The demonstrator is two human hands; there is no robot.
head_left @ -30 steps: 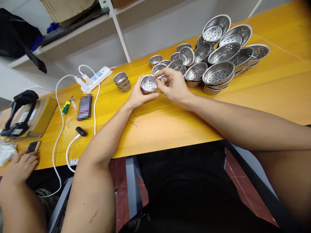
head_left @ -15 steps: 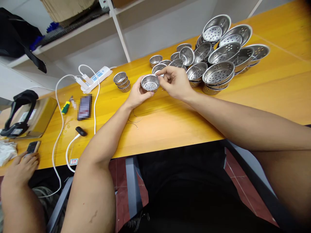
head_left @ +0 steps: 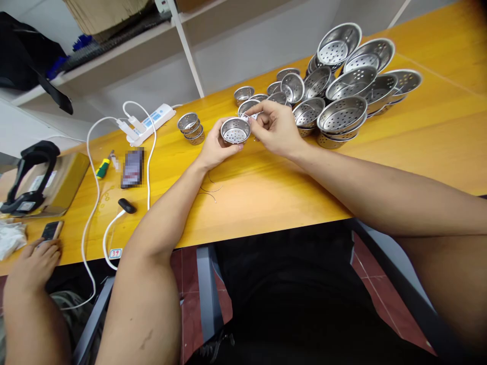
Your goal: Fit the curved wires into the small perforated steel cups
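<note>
A small perforated metal cup (head_left: pixel 235 132) is held in my left hand (head_left: pixel 213 147), its open top tilted toward me. The thumb lies along the cup's near side, and the other fingers are mostly hidden behind it. At the cup's right rim, my right hand (head_left: pixel 277 129) has its thumb and index finger pinched together. What that pinch holds, if anything, is too small to make out. Thin wires (head_left: pixel 210 191) lie on the table below my left wrist. Left of the held cup stands a short stack of similar cups (head_left: pixel 191 131).
Several larger perforated metal bowls (head_left: pixel 341 115) are stacked behind and right of my right hand. Farther left are a power strip (head_left: pixel 154 124) with white cables, a phone (head_left: pixel 133 168), a screwdriver (head_left: pixel 102 168) and a black earbud case (head_left: pixel 127 205). Another person's hand (head_left: pixel 36 261) touches a phone.
My right fingertips have shifted slightly right, away from the cup's rim. The cup stays in my left hand, nearly still.
</note>
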